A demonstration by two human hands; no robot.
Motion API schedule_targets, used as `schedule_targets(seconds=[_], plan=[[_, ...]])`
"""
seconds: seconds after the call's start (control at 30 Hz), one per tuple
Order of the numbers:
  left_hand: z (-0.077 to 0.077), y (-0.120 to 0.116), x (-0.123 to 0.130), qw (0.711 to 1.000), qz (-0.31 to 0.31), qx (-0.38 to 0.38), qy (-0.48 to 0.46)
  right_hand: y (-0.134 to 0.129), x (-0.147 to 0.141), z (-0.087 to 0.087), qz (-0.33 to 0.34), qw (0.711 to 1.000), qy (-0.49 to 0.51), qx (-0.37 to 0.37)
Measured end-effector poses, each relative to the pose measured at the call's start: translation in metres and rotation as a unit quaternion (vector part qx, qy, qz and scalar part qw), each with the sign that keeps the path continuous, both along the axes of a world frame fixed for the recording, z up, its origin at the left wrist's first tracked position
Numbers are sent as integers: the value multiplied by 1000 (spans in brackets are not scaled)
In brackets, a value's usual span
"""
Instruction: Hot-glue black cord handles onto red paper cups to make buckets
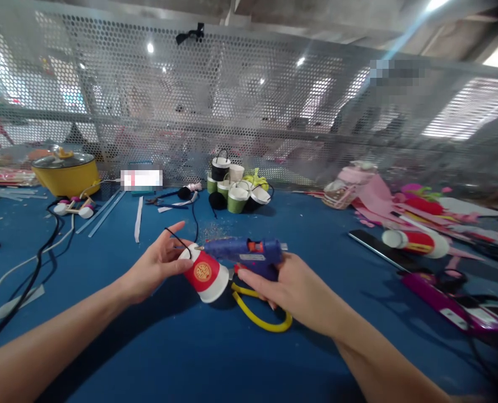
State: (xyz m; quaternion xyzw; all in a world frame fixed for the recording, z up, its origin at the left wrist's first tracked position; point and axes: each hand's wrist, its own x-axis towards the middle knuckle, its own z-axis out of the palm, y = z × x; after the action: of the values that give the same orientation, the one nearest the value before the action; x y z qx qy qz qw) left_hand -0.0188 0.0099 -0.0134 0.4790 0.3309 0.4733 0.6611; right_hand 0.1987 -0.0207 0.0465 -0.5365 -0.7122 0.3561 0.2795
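A small white paper cup [215, 288] with a red band and gold emblem tilts over the blue table, my left hand [167, 257] closed around its narrow end. A black cord [178, 237] loops up from that end of the cup. My right hand [288, 282] grips a blue glue gun [242, 250], whose nozzle points left and sits at the cup's upper edge; whether it touches cannot be made out. Beneath the glue gun lie yellow-handled scissors [269, 326], partly hidden by my right hand.
Several small cups [237, 200] cluster at the back, near pliers [168, 201]. A yellow pot [70, 173] stands at far left, with cables nearby. On the right are a glue bottle [417, 243], a phone [377, 249], a purple power strip [454, 305] and pink scraps. A perforated metal screen [265, 112] rises behind.
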Motion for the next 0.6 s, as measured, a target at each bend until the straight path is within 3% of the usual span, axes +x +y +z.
schedule_targets(seconds=[0.2,0.47,0.6], plan=[[2,-1,0,1000,-7,6,5,-3,1,1,15,998,-38,50],[0,0,0,1000,-7,18,11,-5,-1,1,25,999,-40,24],[2,-1,1,1000,1,13,17,-5,0,1,17,996,-69,51]])
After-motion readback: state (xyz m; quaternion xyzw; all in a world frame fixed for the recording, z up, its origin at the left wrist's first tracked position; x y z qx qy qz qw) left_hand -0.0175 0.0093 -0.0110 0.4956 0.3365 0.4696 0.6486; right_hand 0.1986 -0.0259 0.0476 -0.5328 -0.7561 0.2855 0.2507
